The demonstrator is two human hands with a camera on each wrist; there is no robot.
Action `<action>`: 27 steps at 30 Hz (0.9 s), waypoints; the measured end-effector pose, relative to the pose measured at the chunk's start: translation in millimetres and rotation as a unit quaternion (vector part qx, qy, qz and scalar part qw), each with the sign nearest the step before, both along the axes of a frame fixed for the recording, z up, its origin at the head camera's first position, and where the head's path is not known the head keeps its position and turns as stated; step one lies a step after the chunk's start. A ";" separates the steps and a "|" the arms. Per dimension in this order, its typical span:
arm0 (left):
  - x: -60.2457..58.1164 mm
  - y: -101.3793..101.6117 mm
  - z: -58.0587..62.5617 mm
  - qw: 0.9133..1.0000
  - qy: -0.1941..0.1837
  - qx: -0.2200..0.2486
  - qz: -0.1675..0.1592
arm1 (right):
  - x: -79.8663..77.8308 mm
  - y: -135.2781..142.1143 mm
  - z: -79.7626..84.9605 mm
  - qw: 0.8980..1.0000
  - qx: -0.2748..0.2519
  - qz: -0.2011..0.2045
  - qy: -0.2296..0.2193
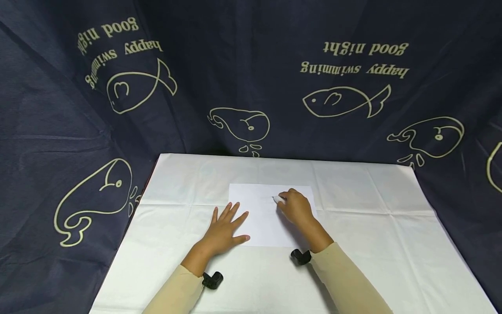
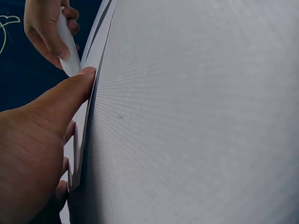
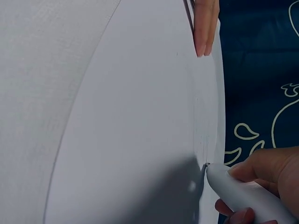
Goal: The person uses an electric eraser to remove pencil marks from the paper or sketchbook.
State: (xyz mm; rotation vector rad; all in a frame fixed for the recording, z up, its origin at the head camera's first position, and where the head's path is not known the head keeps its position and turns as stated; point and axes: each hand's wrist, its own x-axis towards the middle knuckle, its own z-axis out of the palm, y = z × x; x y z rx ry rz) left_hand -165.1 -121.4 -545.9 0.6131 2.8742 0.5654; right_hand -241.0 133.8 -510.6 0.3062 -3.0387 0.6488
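A blank-looking white sheet of paper [image 1: 266, 229] lies on the white-covered table. My left hand [image 1: 221, 233] rests on its left side with the fingers spread; the thumb touches the paper near the lower edge. Over the upper right of the sheet, my right hand [image 1: 298, 210] grips a thick, smooth white pen-like tool [image 3: 247, 193]. Its small dark tip [image 3: 207, 164] meets the paper in the right wrist view, beside faint thin lines. Whether the tip writes or cuts, I cannot tell. Fingers of the left hand [image 3: 205, 28] press on the sheet farther up that view.
The white tablecloth [image 1: 392, 244] shows fold creases and runs out past the paper on all sides. Behind the table's far edge hangs a dark blue curtain [image 1: 274, 39] with fish and whale drawings. Each wrist wears a small black camera [image 1: 301, 257].
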 end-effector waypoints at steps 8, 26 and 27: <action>0.3 0.1 1.2 1.000 0.002 0.000 0.000 | 0.1 -4.1 -0.1 1.000 0.004 0.010 0.007; -0.5 -0.5 0.8 1.000 -0.001 -0.004 0.001 | -0.2 -1.7 3.9 1.000 0.015 0.007 0.000; -0.3 -0.6 1.0 1.000 -0.002 -0.003 0.001 | 0.0 -1.2 4.2 1.000 0.015 0.007 0.000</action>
